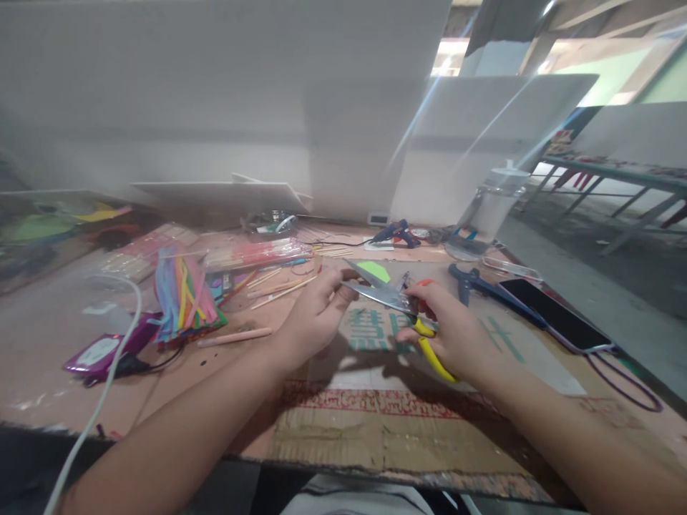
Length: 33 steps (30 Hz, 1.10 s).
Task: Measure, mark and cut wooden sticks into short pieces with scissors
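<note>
My right hand (448,329) grips scissors (383,296) by their yellow handles, the metal blades parted and pointing left. Close to the blade tips, my left hand (325,304) has its thumb and fingers pinched together; what they hold, if anything, is too small to name. Just beyond the blades shows a bright green piece (374,271), partly covered by them. Below both hands lies a pale sheet (552,365) with green strokes on it, resting on cardboard (343,436).
Colourful strips (185,297), a purple packet (107,354) and a white cable (126,357) are at left. Sticks (284,292) lie near the middle. A glue gun (396,233) is behind. On the right are a blue tool (497,293), a phone (555,312) and a clear container (491,207).
</note>
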Each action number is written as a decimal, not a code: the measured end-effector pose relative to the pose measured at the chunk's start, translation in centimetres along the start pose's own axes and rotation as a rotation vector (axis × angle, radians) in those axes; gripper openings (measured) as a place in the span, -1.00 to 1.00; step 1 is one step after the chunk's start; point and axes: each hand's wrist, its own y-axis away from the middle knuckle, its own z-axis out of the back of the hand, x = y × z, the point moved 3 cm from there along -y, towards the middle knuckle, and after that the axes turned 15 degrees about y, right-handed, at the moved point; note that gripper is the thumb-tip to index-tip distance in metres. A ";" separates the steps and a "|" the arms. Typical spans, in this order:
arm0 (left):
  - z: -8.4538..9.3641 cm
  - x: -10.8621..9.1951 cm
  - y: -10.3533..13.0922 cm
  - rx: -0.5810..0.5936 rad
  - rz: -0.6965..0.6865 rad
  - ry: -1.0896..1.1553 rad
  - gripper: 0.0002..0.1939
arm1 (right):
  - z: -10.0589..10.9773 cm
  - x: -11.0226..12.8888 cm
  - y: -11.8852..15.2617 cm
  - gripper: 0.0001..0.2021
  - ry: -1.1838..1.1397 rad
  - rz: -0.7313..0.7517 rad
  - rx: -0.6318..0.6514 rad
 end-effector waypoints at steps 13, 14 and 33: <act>-0.3 -0.6 -0.2 0.113 -0.140 -0.161 -0.78 | 0.2 0.2 0.0 -0.48 0.036 0.048 -0.017; -0.3 -0.6 -0.1 0.115 -0.135 -0.159 -0.79 | 0.3 0.2 0.0 -0.47 0.040 0.051 -0.019; -0.2 -0.6 0.0 0.107 -0.017 -0.153 -0.60 | 0.5 0.6 0.0 -0.49 0.084 0.080 -0.011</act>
